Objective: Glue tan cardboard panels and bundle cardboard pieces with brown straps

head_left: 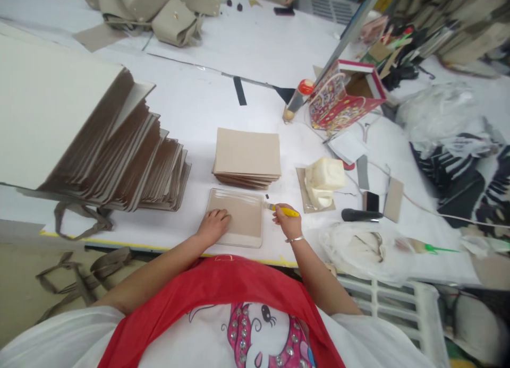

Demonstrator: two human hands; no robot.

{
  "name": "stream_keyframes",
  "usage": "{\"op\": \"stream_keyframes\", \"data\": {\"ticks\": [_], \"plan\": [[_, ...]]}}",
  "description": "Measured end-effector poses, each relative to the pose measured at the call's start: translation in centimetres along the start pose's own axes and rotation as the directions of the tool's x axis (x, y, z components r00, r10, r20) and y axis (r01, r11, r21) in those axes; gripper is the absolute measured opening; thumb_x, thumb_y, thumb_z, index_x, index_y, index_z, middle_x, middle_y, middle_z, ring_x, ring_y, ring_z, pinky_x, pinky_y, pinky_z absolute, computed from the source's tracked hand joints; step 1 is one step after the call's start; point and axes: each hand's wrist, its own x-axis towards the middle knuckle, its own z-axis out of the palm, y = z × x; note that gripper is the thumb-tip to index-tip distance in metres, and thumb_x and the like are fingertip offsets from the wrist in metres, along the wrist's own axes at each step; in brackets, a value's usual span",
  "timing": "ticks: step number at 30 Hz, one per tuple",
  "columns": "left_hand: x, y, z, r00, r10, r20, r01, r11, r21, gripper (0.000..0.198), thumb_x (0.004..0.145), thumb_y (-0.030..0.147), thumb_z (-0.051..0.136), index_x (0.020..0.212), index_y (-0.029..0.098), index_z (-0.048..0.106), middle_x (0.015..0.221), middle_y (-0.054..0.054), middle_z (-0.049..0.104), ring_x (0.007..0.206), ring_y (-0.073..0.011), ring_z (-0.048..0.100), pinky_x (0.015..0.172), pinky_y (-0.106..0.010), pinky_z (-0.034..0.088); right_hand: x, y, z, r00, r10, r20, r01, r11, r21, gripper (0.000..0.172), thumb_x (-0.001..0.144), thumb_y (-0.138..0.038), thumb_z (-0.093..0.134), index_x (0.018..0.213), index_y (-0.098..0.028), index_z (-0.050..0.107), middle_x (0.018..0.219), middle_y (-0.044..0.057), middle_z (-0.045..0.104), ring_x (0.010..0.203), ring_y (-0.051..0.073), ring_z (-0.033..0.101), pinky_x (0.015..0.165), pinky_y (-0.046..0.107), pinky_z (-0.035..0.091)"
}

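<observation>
A flat beige panel (243,222) with rounded corners lies in front of me near the table's front edge. Wet-looking whitish streaks run along its far edge. My left hand (214,227) rests on the panel's left side, fingers laid out over it. In my right hand (289,222) is a small brush (285,211) with a yellow handle, its bristles at the panel's upper right corner. Just beyond the panel sits a stack of beige rectangular pieces (247,151). To the right, a cream-coloured plastic container (323,181) stands on a beige scrap.
A tall leaning pile of beige pieces (131,145) fills the left. Right of me are a clear plastic bag (358,248), a black-handled tool (360,215) and a red patterned paper bag (345,100). A red-capped bottle (298,100) stands near a metal pole. Beige bags (175,23) lie at the back.
</observation>
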Motion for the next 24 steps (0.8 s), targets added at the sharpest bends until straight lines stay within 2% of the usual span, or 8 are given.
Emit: {"op": "stream_keyframes", "data": {"ticks": [3,5,10,12,16,19,21,24], "plan": [[0.1,0.1,0.1,1.000,-0.014,0.021,0.014,1.000,-0.021,0.034,0.080,0.028,0.056,0.114,0.026,0.056,0.125,-0.008,0.051,0.111,-0.0274,0.043,0.091,-0.041,0.034,-1.4,1.4,-2.7,0.994,-0.112,0.000,0.112,0.993,-0.027,0.048,0.083,-0.052,0.046,0.116,-0.017,0.052,0.082,0.004,0.065,0.058,0.012,0.062,0.051,0.022,0.049],[0.2,0.2,0.1,0.999,-0.021,0.036,0.022,1.000,-0.013,0.034,0.080,0.028,0.056,0.115,0.026,0.056,0.126,-0.008,0.050,0.112,-0.0280,0.043,0.090,-0.041,0.035,-1.9,2.9,-3.5,0.980,-0.197,0.005,0.193,0.958,-0.212,0.042,0.090,-0.046,0.038,0.120,-0.018,0.047,0.087,0.005,0.064,0.064,0.013,0.062,0.058,0.023,0.048],[0.6,0.7,-0.2,0.997,-0.017,0.076,0.013,0.999,0.050,0.035,0.080,0.029,0.055,0.115,0.024,0.056,0.125,-0.010,0.050,0.111,-0.0285,0.044,0.090,-0.041,0.037,-0.9,7.8,-2.8,0.949,-0.316,0.024,0.222,0.608,-0.762,0.025,0.088,-0.023,0.045,0.109,-0.012,0.053,0.092,0.012,0.059,0.087,0.021,0.054,0.076,0.030,0.041],[0.7,0.8,-0.4,0.995,-0.025,0.093,0.020,0.998,0.057,0.035,0.080,0.029,0.056,0.114,0.023,0.057,0.125,-0.010,0.050,0.111,-0.0285,0.044,0.090,-0.041,0.037,-0.1,9.3,-2.1,0.944,-0.330,0.028,0.217,0.551,-0.806,0.025,0.087,-0.018,0.043,0.109,-0.011,0.053,0.089,0.013,0.057,0.085,0.021,0.051,0.076,0.031,0.039],[1.1,1.3,-0.8,0.994,-0.054,0.091,0.053,0.999,0.011,0.034,0.077,0.026,0.059,0.110,0.020,0.058,0.120,-0.011,0.052,0.109,-0.0279,0.047,0.091,-0.041,0.038,0.6,10.1,-1.9,0.938,-0.344,0.044,0.245,0.569,-0.785,0.025,0.087,-0.015,0.038,0.107,-0.011,0.053,0.079,0.009,0.057,0.075,0.019,0.050,0.073,0.030,0.038],[2.1,2.4,-1.0,0.994,-0.095,0.048,0.104,0.967,-0.231,0.042,0.075,0.027,0.061,0.116,0.018,0.053,0.118,-0.012,0.052,0.104,-0.0246,0.051,0.092,-0.039,0.040,-0.1,9.0,-2.8,0.917,-0.393,0.070,0.317,0.609,-0.727,0.023,0.087,-0.018,0.038,0.105,-0.011,0.051,0.082,0.008,0.058,0.078,0.019,0.052,0.075,0.030,0.040],[3.3,3.9,-1.4,0.980,-0.186,0.076,0.199,0.837,-0.509,0.058,0.072,0.032,0.065,0.124,0.016,0.045,0.119,-0.012,0.051,0.091,-0.0197,0.056,0.085,-0.036,0.045,-1.1,7.6,-3.3,0.885,-0.456,0.099,0.415,0.672,-0.614,0.022,0.088,-0.022,0.040,0.105,-0.012,0.048,0.086,0.008,0.058,0.079,0.017,0.055,0.076,0.028,0.042],[5.2,6.7,-2.5,0.926,-0.254,0.278,0.366,0.438,-0.821,0.080,0.067,0.037,0.070,0.134,0.018,0.031,0.124,-0.014,0.049,0.072,-0.0123,0.058,0.061,-0.026,0.048,-3.0,5.3,-3.2,0.831,-0.530,0.168,0.544,0.711,-0.445,0.021,0.088,-0.027,0.042,0.105,-0.016,0.045,0.087,0.006,0.058,0.078,0.016,0.057,0.074,0.027,0.045]]}}
